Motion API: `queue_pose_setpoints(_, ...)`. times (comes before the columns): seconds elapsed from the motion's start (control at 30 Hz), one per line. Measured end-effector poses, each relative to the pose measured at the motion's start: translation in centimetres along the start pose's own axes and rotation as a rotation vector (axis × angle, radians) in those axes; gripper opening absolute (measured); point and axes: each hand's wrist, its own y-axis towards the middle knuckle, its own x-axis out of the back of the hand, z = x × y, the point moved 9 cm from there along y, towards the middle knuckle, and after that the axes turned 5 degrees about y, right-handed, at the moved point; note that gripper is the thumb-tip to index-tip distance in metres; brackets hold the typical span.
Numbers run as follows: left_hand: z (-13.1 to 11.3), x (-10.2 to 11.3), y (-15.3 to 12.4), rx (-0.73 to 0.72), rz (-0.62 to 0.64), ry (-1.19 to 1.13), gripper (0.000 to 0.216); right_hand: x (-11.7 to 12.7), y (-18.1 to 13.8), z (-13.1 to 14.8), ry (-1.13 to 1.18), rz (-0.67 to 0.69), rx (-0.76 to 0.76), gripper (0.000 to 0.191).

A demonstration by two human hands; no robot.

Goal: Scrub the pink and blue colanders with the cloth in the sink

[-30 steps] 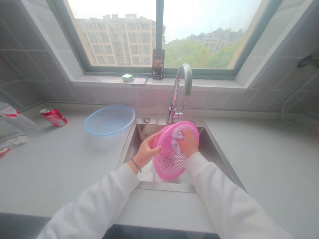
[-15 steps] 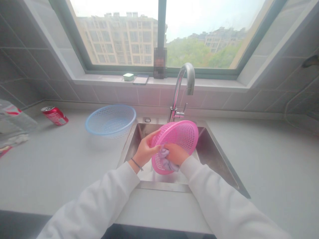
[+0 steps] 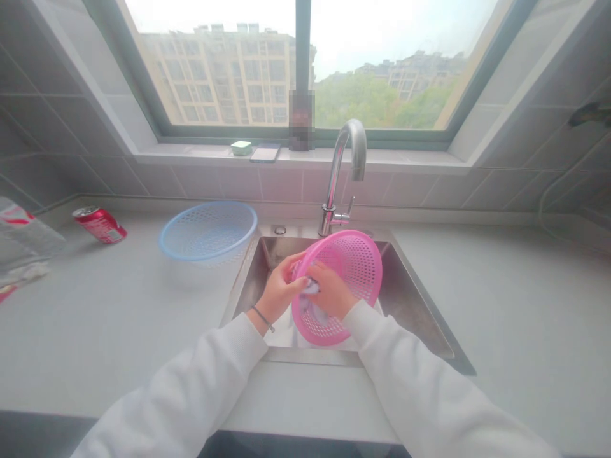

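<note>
A pink perforated basket (image 3: 356, 264) is tilted on its side over the steel sink (image 3: 410, 305). My left hand (image 3: 279, 291) grips the basket's left rim, fingers curled round the edge. Inside the bowl of the basket, my right hand (image 3: 330, 292) is closed on a pale lilac cloth (image 3: 310, 287), pressing it against the left part of the mesh. Both arms wear white sleeves.
A chrome tap (image 3: 341, 168) arches just behind the basket. A blue perforated basket (image 3: 208, 230) stands on the grey counter left of the sink, with a red can (image 3: 100, 224) lying farther left beside a plastic bag (image 3: 23, 238). A green box (image 3: 241, 148) and phones rest on the windowsill.
My right hand with the cloth went from the basket's upper part down to its lower rim, then back up to the left side. The basket tilted slightly; my left hand kept its grip.
</note>
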Motion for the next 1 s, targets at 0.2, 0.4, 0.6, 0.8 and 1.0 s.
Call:
queue_pose_setpoints(0.2,-1.1,1.6,0.1,-0.064,-0.109,0.039,0.067,-1.3,-0.5,-4.2,-0.118,0.181,-0.162,0.027)
queue_pose_setpoints(0.4,-0.8,0.6,0.2,-0.028,-0.009,0.064,0.071,6.5,-1.0,-9.2,-0.256,-0.279,-0.487,0.03)
queue_pose_setpoints(0.6,-0.3,-0.5,0.2,-0.015,0.024,0.095,0.068,3.4,0.0,-2.2,-0.111,-0.222,-0.124,0.027)
queue_pose_setpoints(0.8,-1.1,1.1,0.2,-0.058,-0.038,0.047,0.066,-1.7,-0.4,-2.4,-0.06,0.145,-0.138,0.025)
queue_pose_setpoints(1.0,-1.6,1.1,0.3,-0.074,-0.008,0.047,0.071,4.7,-0.7,-9.0,-0.214,-0.178,-0.433,0.028)
